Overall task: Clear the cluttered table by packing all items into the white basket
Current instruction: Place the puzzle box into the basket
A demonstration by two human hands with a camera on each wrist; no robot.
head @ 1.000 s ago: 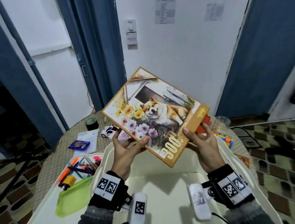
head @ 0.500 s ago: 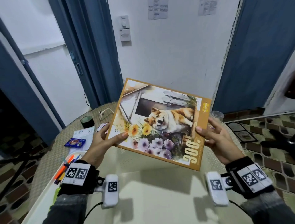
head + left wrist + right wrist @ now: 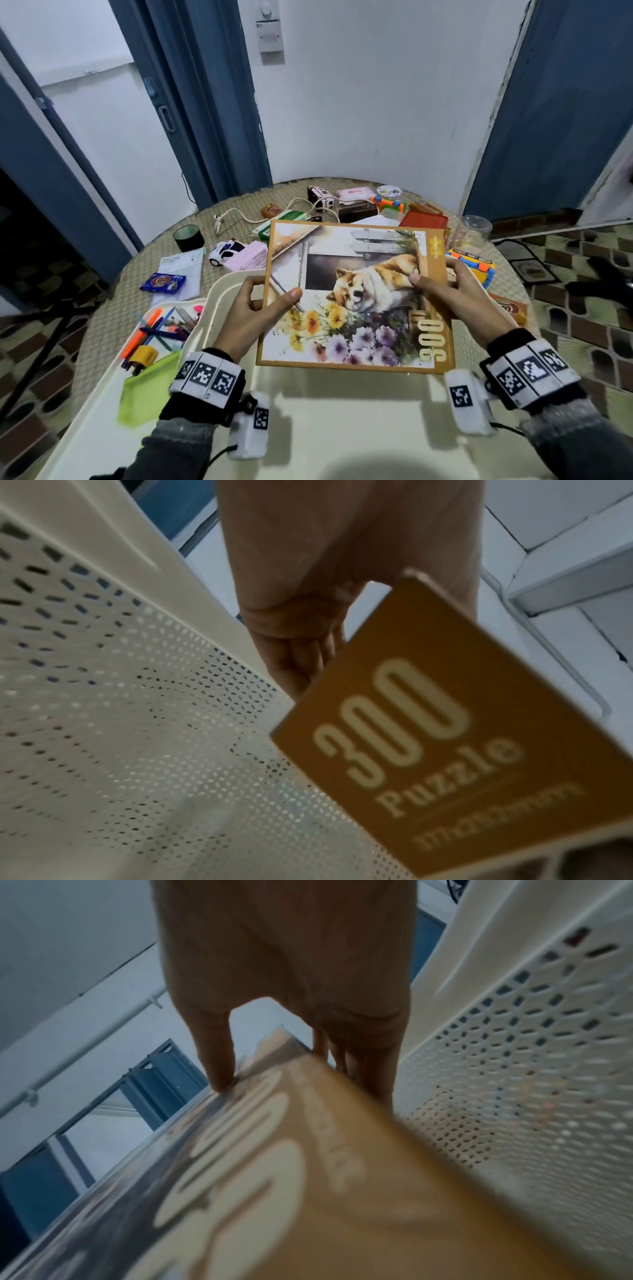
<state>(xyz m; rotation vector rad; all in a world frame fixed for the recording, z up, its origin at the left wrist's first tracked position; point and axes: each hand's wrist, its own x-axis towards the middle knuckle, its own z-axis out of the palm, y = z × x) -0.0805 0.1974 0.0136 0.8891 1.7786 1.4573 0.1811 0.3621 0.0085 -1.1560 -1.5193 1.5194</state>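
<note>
Item: puzzle box point(image 3: 356, 294), flat, printed with a dog among flowers and marked "300"; held face-up over the open mouth of the white basket point(image 3: 226, 291), not yet lowered into it.

Left of the box: left hand point(image 3: 255, 317). Thumb lies on the printed face near the left edge; the wrist view shows its fingers point(image 3: 301, 653) curled under the same edge, so the hand pinches the box edgewise. The perforated basket wall stands just beside this hand, on the side away from the box.

The box itself: long axis runs from the near edge toward the far side of the bench point(image 3: 113, 318), roughly in line with the forearms; the near edge sits lower and closer to the person, the far edge is raised and overlaps the basket's far rim in the head view. The face tilts slightly toward the camera.

Right of the box: right hand point(image 3: 452, 301). Thumb on the face beside the brown border strip, fingers point(image 3: 363, 1066) wrapped beneath the right edge, again a pinch. The basket's right wall is near this hand on its outer side.

Judgement: both hands sit equally near, one at each long side, with the basket floor directly below; the box appears narrower than the opening, so a level descent between the two walls should fit.

Remaining on the bench beyond the box: toy car point(image 3: 226, 251), clear jar point(image 3: 474, 229), assorted small goods.
</note>
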